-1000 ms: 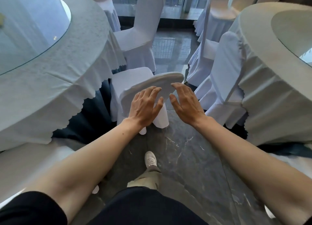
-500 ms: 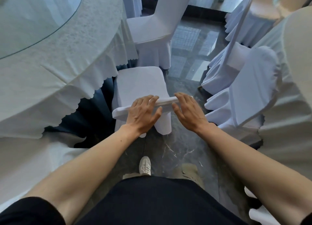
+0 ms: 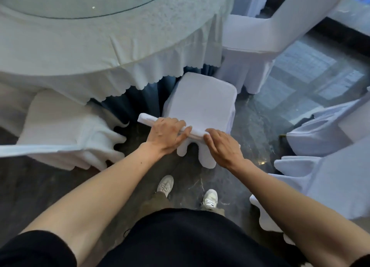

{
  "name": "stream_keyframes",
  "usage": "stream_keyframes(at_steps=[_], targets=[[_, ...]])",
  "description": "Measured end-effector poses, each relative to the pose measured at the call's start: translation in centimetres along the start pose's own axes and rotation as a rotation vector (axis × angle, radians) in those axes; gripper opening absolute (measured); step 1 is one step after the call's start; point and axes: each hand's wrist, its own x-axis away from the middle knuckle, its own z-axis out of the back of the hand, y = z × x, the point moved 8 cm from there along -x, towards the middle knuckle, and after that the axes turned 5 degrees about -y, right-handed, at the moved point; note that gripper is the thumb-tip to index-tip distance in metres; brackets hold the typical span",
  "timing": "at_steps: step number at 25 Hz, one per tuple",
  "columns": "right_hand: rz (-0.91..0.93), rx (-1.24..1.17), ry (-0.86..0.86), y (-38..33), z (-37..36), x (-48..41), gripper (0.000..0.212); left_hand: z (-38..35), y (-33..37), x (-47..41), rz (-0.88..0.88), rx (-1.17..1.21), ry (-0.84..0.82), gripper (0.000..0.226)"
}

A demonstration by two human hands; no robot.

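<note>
A chair in a white cover stands in front of me, its seat pointing toward the round table. Its backrest top runs slantwise under my hands. My left hand grips that top edge, fingers curled over it and the thumb on my side. Just to the right, my right hand grips the same edge in the same way. The cover's scalloped hem hangs down between my wrists.
A round table with a white cloth and a glass top fills the upper left. More covered chairs stand at the left, upper right and right. Dark marble floor shows around my shoes.
I have stepped forward and look more steeply down. The chair now stands closer to the table's cloth edge. Both hands have closed over the backrest top.
</note>
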Motion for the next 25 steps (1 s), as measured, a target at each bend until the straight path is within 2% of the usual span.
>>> stream_keyframes(at_steps=[4,7,14,19,25], targets=[[0.028,0.04,0.029,1.0,0.0,-0.6,0.048,-0.1,-0.1,-0.1,0.084,-0.003,0.024,0.05],[0.052,0.07,0.064,1.4,0.0,-1.2,0.052,-0.3,-0.5,-1.1,0.07,0.03,0.038,0.04],[0.084,0.183,0.187,0.4,0.2,-4.4,0.044,-0.8,-3.8,-2.8,0.07,0.04,0.192,0.046],[0.097,0.2,0.224,-0.8,0.9,-10.9,0.044,0.4,-8.8,-6.2,0.109,0.085,0.281,0.046],[0.084,0.233,0.184,-1.0,1.9,-20.1,0.049,1.7,-13.9,-11.8,0.223,0.082,0.253,0.045]])
